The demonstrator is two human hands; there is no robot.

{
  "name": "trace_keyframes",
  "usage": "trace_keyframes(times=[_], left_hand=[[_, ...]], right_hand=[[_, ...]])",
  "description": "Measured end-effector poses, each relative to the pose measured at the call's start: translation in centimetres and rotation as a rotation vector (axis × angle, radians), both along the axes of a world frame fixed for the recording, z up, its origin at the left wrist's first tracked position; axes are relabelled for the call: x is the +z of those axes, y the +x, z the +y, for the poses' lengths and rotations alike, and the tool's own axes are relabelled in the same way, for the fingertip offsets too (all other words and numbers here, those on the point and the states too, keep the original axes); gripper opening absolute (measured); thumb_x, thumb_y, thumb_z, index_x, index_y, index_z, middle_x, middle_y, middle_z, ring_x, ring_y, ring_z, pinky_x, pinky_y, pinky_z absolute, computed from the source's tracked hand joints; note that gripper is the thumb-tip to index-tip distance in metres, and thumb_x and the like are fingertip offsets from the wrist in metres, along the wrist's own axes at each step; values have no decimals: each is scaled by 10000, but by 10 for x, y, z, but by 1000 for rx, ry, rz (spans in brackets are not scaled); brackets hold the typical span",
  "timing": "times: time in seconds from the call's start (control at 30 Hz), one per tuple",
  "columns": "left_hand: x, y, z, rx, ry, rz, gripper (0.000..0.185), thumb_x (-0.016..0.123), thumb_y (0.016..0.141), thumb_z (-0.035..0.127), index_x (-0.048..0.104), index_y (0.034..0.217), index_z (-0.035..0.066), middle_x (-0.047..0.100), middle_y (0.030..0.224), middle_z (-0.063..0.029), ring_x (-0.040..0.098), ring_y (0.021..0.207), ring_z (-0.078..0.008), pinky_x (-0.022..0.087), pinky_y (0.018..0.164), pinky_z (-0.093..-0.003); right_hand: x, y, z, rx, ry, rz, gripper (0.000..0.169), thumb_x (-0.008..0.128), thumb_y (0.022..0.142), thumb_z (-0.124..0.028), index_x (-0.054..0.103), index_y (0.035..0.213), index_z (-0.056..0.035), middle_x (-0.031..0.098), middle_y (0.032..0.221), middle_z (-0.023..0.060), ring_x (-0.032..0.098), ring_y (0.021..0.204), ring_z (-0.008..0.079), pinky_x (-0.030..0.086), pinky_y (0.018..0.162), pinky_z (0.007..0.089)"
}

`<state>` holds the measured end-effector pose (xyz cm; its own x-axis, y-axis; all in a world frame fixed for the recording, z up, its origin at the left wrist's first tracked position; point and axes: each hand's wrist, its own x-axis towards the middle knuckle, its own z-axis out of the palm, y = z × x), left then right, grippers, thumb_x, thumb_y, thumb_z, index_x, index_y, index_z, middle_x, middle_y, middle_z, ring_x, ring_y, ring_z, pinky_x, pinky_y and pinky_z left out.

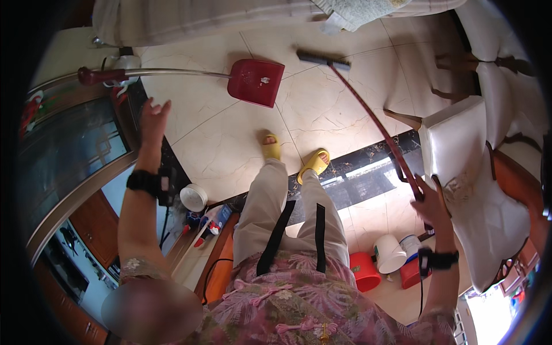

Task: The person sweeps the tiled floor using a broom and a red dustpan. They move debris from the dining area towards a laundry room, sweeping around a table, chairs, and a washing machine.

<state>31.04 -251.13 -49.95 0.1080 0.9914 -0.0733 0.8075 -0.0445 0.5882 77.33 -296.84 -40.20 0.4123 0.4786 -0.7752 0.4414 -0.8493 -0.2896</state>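
My right hand (432,202) grips the upper part of a long broom handle (374,116). The broom's dark bristle head (323,59) rests on the tiled floor ahead. My left hand (155,120) is empty, fingers apart, over the left side. Nearest to it is the dark red grip (101,76) of a long-handled dustpan, which the hand does not appear to touch. The dustpan's red pan (256,83) is ahead, left of the broom head, with a small whitish scrap (265,80) and some fine bits in it.
A cloth-covered piece of furniture (194,21) spans the far side. White upholstered chairs (453,133) stand at right. A glass sliding door (73,142) is at left. Behind me are a red bucket (365,272) and white buckets (389,253). A white container (193,197) stands near my left leg.
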Motion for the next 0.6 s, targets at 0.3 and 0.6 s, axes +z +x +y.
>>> trace_keyframes(times=[0.3, 0.6], left_hand=[[14, 55, 91, 119, -152, -448, 446, 668, 679, 276, 513, 992, -2, 568, 874, -53, 505, 780, -105, 414, 624, -246], [23, -21, 88, -47, -400, -561, 314, 481, 826, 276, 542, 832, -31, 579, 878, -147, 562, 825, -206, 482, 708, -313]], right_hand=[[-89, -68, 85, -403, 4, 165, 588, 489, 729, -63, 287, 1260, -215, 496, 617, 76, 537, 447, 146, 427, 368, 274], [-30, -135, 15, -264, -86, 29, 608, 470, 685, -12, 323, 1256, -162, 399, 565, 14, 390, 451, 101, 357, 415, 247]])
